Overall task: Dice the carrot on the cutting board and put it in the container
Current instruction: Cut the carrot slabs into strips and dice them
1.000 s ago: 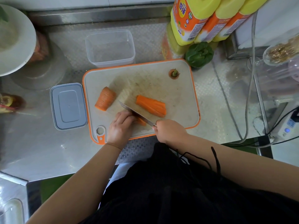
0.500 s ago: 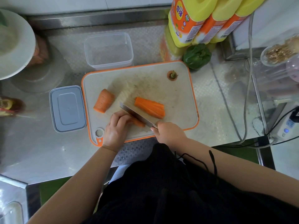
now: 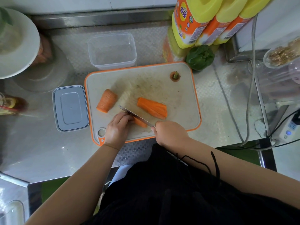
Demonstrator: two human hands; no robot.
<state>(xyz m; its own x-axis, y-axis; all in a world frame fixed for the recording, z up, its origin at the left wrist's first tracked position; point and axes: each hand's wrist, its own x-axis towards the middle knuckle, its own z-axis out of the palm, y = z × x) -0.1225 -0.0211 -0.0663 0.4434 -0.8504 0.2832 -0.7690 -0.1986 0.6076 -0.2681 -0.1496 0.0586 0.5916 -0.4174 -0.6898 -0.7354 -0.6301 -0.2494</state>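
Near the table's front edge, on the cutting board (image 3: 178, 101), left hand (image 3: 116, 129) fingers curl onto a carrot piece (image 3: 140, 122); right hand (image 3: 170, 134) grips the knife (image 3: 134, 114) across it; the container (image 3: 112, 50) sits behind

- Three yellow-and-orange bottles (image 3: 209, 21), upper right of the frame, carry printed labels with a round logo, but the characters are too blurred to read.
- The bottle label (image 3: 6, 104) at the left edge is illegible.
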